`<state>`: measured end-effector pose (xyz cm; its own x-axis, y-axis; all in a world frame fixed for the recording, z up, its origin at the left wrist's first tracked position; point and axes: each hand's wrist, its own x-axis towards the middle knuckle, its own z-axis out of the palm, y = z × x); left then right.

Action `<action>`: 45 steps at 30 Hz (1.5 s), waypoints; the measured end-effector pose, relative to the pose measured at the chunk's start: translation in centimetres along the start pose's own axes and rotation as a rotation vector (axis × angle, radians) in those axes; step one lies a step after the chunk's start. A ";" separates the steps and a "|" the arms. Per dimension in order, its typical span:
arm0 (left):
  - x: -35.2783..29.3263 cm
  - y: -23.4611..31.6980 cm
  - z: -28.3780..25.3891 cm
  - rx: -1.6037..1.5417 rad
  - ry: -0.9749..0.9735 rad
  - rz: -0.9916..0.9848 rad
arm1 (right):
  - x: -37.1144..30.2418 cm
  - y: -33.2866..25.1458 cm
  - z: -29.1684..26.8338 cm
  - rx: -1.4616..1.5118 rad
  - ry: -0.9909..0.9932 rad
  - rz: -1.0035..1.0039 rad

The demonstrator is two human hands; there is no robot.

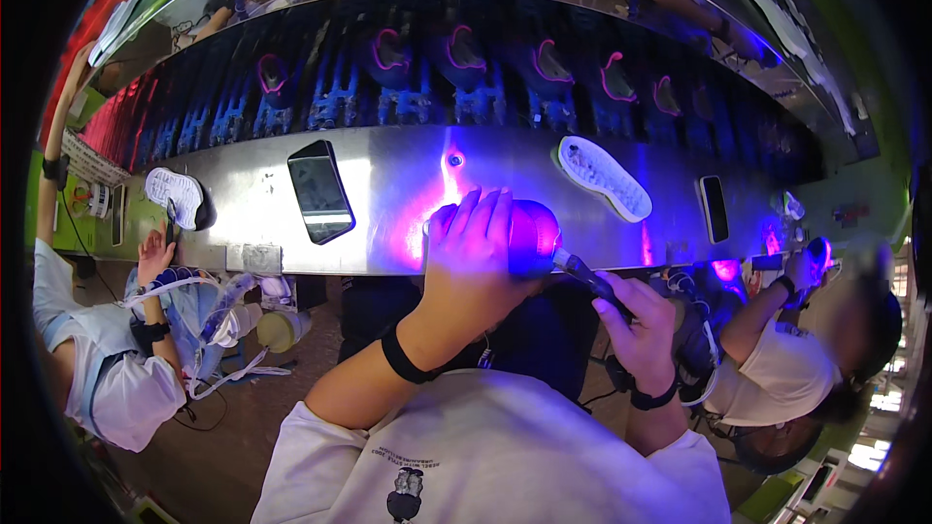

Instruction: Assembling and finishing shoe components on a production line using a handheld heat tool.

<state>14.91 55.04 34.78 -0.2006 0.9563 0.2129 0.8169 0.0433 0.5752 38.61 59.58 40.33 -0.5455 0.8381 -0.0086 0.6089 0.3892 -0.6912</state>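
Note:
My left hand (471,247) is wrapped over the top of a shoe upper (534,231), its fingers pressed along the near side of the bench. Violet and pink light tints the shoe, and much of it is hidden under my palm. In my right hand (638,322) is a dark-handled brush (589,278), pinched between thumb and fingers. Its pale tip touches or nearly touches the shoe's right edge. Beyond, to the right, a white shoe sole (607,178) lies with its hollow side up on the metal bench (383,160).
Behind the bench runs a dark conveyor (330,68) bearing several shoes outlined in pink. Phones lie at left (321,192) and right (714,209). A small glowing lamp (454,160) stands ahead. Co-workers sit at left (116,369) and right (786,359); another white sole (177,196) is at left.

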 end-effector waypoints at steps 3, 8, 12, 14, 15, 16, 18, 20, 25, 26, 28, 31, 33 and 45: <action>1.1 -0.7 -0.5 -0.026 -0.080 -0.015 | 1.5 0.1 0.5 -0.024 0.039 -0.061; 1.5 -2.6 -0.9 0.058 -0.113 0.053 | 3.2 0.5 1.3 -0.037 0.082 -0.024; 1.2 -4.3 -2.2 0.100 -0.324 0.053 | 2.4 4.5 4.3 0.205 0.125 0.033; 0.9 -4.9 -2.2 0.038 -0.332 0.063 | 2.0 5.3 4.8 0.467 0.054 0.238; 0.7 -5.0 -2.2 -0.031 -0.342 0.075 | 2.0 5.6 4.4 0.469 0.062 0.235; 0.5 -4.9 -2.6 -0.024 -0.344 0.085 | 2.3 5.4 3.7 0.417 0.001 0.164; -0.4 -4.2 -3.3 -0.186 -0.384 -0.030 | 2.9 4.3 2.3 0.366 -0.040 0.097; -1.8 -4.1 -3.4 -0.308 -0.376 0.010 | 3.9 1.9 0.5 0.311 -0.077 0.066; -2.6 -2.0 -3.0 -0.647 -0.350 0.162 | 3.4 0.8 -1.2 0.291 -0.046 0.004; -2.6 -1.8 -3.1 -0.674 -0.431 0.095 | 3.3 0.9 -1.5 0.255 -0.072 -0.014; -2.7 -1.8 -2.7 -0.670 -0.482 0.084 | 2.7 1.4 -1.8 0.266 -0.047 -0.048; -2.7 -1.1 -3.2 -0.642 -0.559 0.049 | 2.3 1.5 -2.4 0.290 -0.040 -0.049; -2.6 -0.4 -3.5 -0.616 -0.589 0.036 | 1.9 1.8 -2.6 0.302 -0.049 -0.015; -2.3 0.3 -2.6 -1.018 -0.675 -0.245 | 0.8 4.5 -1.3 0.317 -0.115 -0.029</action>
<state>14.20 52.06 36.52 0.2759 0.9250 -0.2612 -0.0535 0.2861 0.9567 41.63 62.51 38.20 -0.6321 0.7730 -0.0545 0.3929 0.2591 -0.8823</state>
